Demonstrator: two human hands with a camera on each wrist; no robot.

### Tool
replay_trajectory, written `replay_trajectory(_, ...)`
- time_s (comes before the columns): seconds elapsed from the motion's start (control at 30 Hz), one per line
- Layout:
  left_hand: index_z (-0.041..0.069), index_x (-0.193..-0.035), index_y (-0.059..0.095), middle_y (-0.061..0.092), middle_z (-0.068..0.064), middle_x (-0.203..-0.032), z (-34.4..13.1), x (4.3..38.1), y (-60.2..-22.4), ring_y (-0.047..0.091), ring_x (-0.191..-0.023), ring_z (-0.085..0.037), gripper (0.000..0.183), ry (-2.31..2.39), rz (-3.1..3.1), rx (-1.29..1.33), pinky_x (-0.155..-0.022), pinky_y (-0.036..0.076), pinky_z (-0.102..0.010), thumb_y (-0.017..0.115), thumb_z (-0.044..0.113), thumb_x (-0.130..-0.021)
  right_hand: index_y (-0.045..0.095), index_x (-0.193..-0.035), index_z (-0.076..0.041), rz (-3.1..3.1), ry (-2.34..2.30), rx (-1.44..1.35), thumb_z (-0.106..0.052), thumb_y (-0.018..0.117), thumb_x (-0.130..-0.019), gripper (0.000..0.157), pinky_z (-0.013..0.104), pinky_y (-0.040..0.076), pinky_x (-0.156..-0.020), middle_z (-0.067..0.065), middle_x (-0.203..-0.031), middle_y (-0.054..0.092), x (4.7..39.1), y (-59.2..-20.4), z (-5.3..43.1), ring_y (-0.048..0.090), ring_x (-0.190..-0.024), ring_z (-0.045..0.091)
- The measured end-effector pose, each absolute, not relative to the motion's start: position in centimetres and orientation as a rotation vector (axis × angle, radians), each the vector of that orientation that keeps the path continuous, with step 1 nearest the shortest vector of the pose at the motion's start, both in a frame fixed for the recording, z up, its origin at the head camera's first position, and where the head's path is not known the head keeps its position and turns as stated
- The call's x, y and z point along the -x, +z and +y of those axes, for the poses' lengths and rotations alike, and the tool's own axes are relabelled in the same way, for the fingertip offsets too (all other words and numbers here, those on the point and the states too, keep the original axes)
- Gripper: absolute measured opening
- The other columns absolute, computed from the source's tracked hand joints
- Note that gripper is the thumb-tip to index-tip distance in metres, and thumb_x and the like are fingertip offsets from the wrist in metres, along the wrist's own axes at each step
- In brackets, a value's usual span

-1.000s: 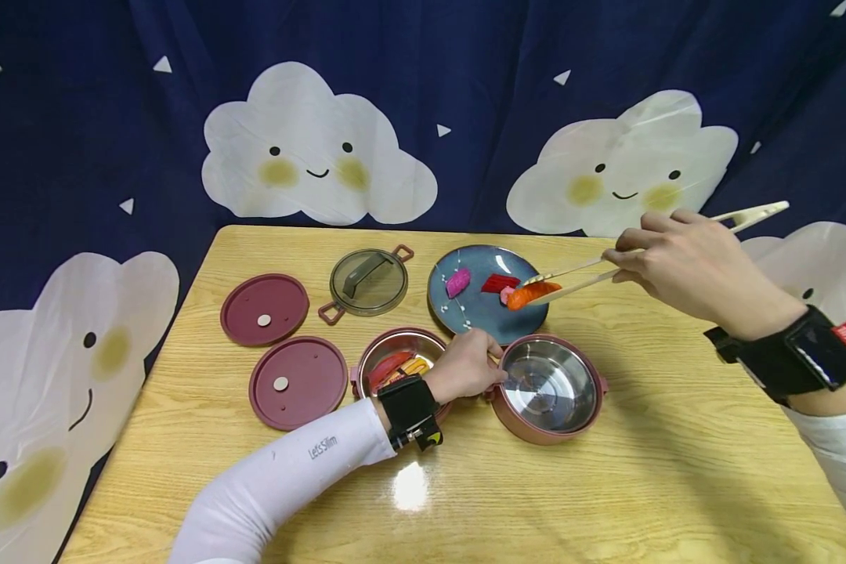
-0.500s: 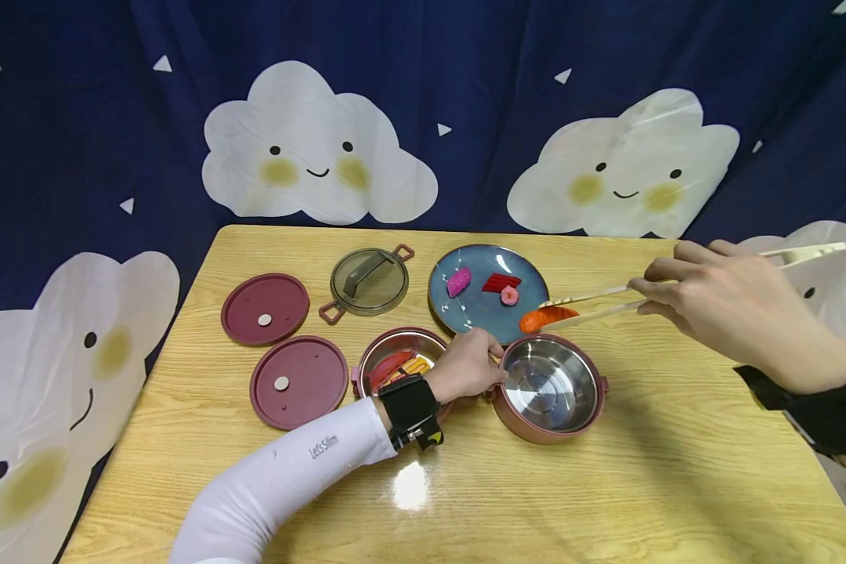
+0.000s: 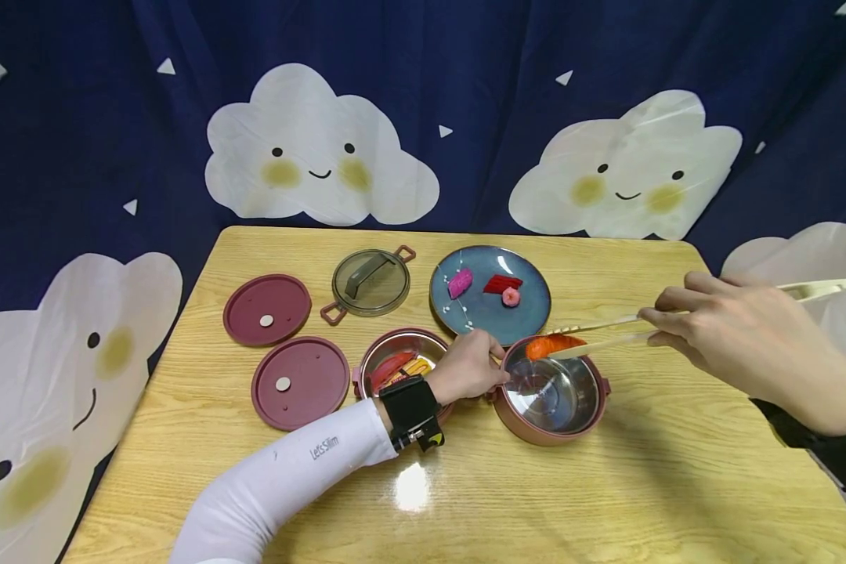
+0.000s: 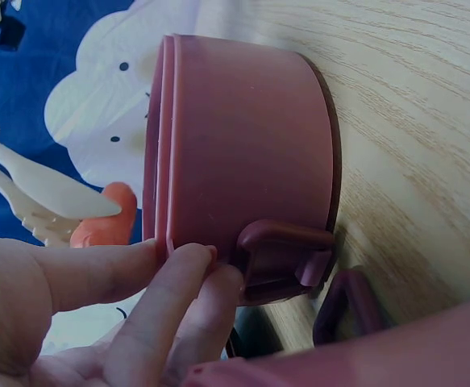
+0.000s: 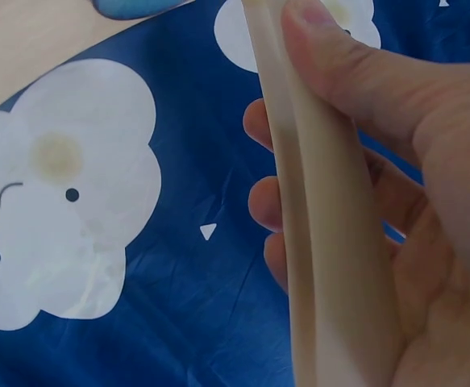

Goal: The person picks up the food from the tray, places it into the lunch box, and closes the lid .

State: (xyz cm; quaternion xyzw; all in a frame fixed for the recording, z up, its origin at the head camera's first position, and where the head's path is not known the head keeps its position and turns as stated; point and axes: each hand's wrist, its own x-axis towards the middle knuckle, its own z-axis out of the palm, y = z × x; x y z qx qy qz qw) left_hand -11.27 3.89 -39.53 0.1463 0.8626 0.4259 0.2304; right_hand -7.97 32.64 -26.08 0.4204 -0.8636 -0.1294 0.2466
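My left hand [image 3: 468,364] pinches the rim of the right-hand pink pot [image 3: 541,432], beside its side handle. Only the bare steel inside shows in that pot. With my right hand [image 3: 754,341] I grip a pair of cream tongs [image 5: 335,242]. An orange piece of food [image 3: 551,345], rounded and lightly striped, is caught between the tong tips and overlaps the pot's far rim in the head view. On the blue plate [image 3: 475,319] behind lie a magenta chunk [image 3: 460,283], some dark red strips [image 3: 502,284] and a small pink ring [image 3: 511,296].
Partly under my left forearm stands another pink pot [image 3: 363,354] holding red and yellow food pieces [image 3: 393,368]. Two maroon lids [image 3: 266,301] lie flat at the left. A glass lid [image 3: 391,286] with a dark handle rests behind the pots on the wooden table [image 3: 479,501].
The tongs have lifted the orange piece off the blue plate and brought it toward me, over the right pot's far rim. My left hand has stayed on the rim.
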Motion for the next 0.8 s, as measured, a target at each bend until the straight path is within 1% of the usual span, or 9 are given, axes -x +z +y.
replay_trajectory(0.07, -0.002, -0.12, 0.074, 0.075, -0.008, -0.072, 3.8, 11.3, -39.5, 0.058, -0.051, -0.008, 0.029, 1.175, 2.374, -0.406, -0.053, 0.042, -0.018, 0.08, 0.01, -0.094, 0.079, -0.089, -0.007, -2.354, -0.33, -1.153, -0.051, 0.012, -0.115, 0.085, 0.039, 0.046, -0.056, 0.001, -0.079, 0.071, 7.8, -26.4, 32.6, 0.056, -0.07, 0.024)
replay_trajectory(0.23, -0.001, -0.12, 0.074, 0.074, -0.005, -0.074, 3.8, 11.3, -39.5, 0.061, -0.052, -0.008, 0.03, 1.152, 2.383, -0.421, -0.052, 0.043, -0.018, 0.08, 0.01, -0.093, 0.079, -0.09, -0.008, -2.351, -0.308, -1.166, -0.052, 0.013, -0.115, 0.083, 0.04, 0.044, -0.058, 0.001, -0.079, 0.07, 7.8, -27.4, 32.6, 0.056, -0.07, 0.025)
replay_trajectory(0.5, 0.0, -0.121, 0.073, 0.073, -0.003, -0.071, 3.8, 11.3, -39.3, 0.063, -0.052, -0.009, 0.03, 1.135, 2.386, -0.423, -0.051, 0.044, -0.018, 0.08, 0.012, -0.094, 0.08, -0.09, -0.009, -2.392, -0.283, -1.171, -0.055, 0.011, -0.114, 0.086, 0.04, 0.047, -0.06, -0.001, -0.081, 0.071, 8.1, -29.1, 32.6, 0.058, -0.071, 0.023)
replay_trajectory(0.63, 0.0, -0.121, 0.073, 0.073, -0.004, -0.07, 3.8, 11.3, -39.3, 0.063, -0.052, -0.009, 0.03, 1.143, 2.381, -0.417, -0.05, 0.045, -0.019, 0.08, 0.012, -0.094, 0.079, -0.089, -0.011, -2.393, -0.281, -1.201, -0.054, 0.011, -0.114, 0.085, 0.038, 0.046, -0.059, -0.001, -0.079, 0.07, 8.3, -30.0, 32.6, 0.057, -0.071, 0.022)
replay_trajectory(0.7, -0.001, -0.121, 0.073, 0.073, -0.004, -0.07, 3.8, 11.3, -39.2, 0.063, -0.052, -0.009, 0.03, 1.142, 2.381, -0.417, -0.051, 0.045, -0.019, 0.08, 0.011, -0.094, 0.079, -0.089, -0.011, -2.387, -0.28, -1.211, -0.054, 0.019, -0.113, 0.078, 0.036, 0.044, -0.057, -0.001, -0.079, 0.069, 8.4, -30.4, 32.6, 0.057, -0.07, 0.022)
replay_trajectory(0.8, 0.0, -0.121, 0.073, 0.073, -0.004, -0.071, 3.8, 11.3, -39.3, 0.064, -0.052, -0.009, 0.03, 1.138, 2.384, -0.418, -0.051, 0.046, -0.018, 0.08, 0.011, -0.094, 0.079, -0.089, -0.011, -2.385, -0.28, -1.211, -0.05, 0.036, -0.105, 0.061, 0.035, 0.043, -0.056, -0.001, -0.079, 0.069, 8.5, -31.0, 32.7, 0.058, -0.07, 0.022)
